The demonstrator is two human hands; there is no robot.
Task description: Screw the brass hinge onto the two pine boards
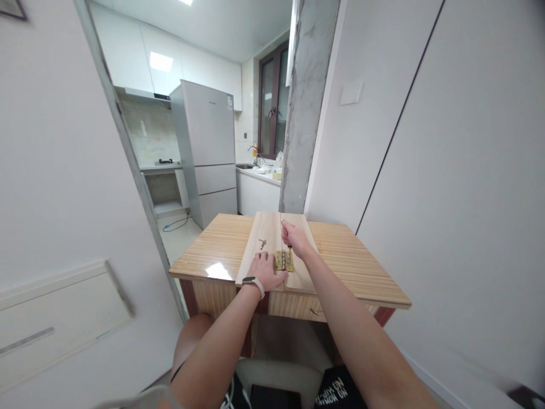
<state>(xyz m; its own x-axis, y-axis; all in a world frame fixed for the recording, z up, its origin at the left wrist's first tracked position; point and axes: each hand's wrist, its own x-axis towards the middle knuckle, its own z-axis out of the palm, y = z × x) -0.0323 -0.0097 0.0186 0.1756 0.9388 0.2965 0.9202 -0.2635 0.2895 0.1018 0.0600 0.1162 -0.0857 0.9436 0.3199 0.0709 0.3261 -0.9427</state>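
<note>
Two pale wooden boards lie side by side on a wooden table. A brass hinge sits across their seam near the front edge. My left hand, with a white wrist band, rests flat on the left board beside the hinge, fingers spread. My right hand is closed in a grip just above the hinge, holding a thin dark tool whose tip points down at the hinge; its shape is too small to name. A few small screws lie on the left board.
The table stands against a white wall on the right, next to a grey concrete pillar. Behind it is a kitchen with a grey fridge, a counter and a sink. A white door panel stands at the left. My knees are under the table.
</note>
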